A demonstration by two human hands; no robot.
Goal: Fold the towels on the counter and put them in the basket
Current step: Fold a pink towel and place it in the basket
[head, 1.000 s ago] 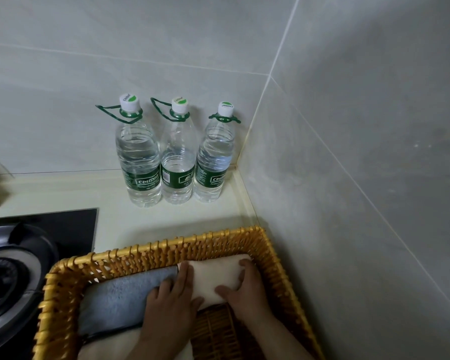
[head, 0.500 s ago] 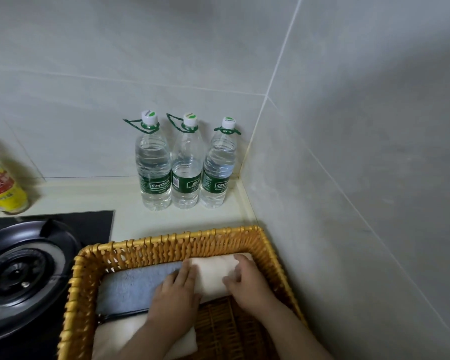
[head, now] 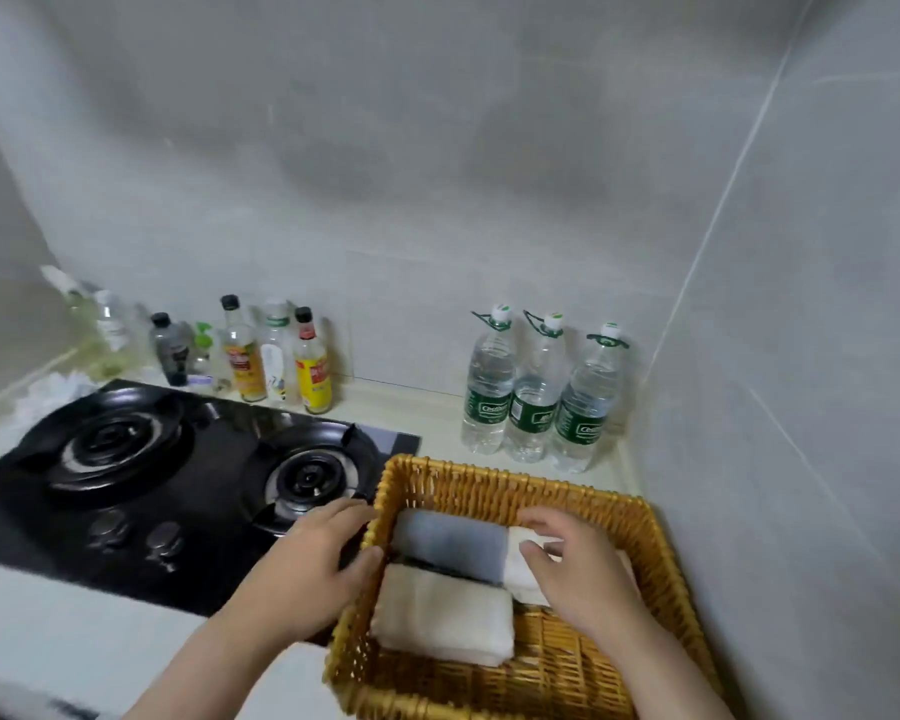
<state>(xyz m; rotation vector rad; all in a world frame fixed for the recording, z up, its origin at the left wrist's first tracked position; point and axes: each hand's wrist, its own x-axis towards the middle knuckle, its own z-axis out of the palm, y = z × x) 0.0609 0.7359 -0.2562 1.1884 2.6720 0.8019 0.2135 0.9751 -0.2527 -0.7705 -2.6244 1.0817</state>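
Observation:
A yellow wicker basket point(head: 494, 485) stands on the counter in the corner by the right wall. Inside lie three folded towels: a grey one point(head: 453, 543) at the back left, a cream one point(head: 442, 613) in front of it, and a white one point(head: 523, 582) at the back right. My left hand point(head: 318, 569) is outside the basket against its left rim, fingers fairly straight, thumb at the rim. My right hand point(head: 578, 569) is over the white towel with fingers loosely bent and partly hides it; I cannot tell whether it touches the towel.
A black two-burner gas stove point(head: 178, 475) lies left of the basket. Three water bottles point(head: 536, 392) stand behind the basket, and several condiment bottles point(head: 261, 356) line the back wall. A crumpled white cloth point(head: 53, 389) sits at the far left. The tiled wall point(head: 801, 407) is close on the right.
My left hand has left the towels and moved out to the basket's left rim. My right hand has eased off the white towel. The view has pulled back and swung left.

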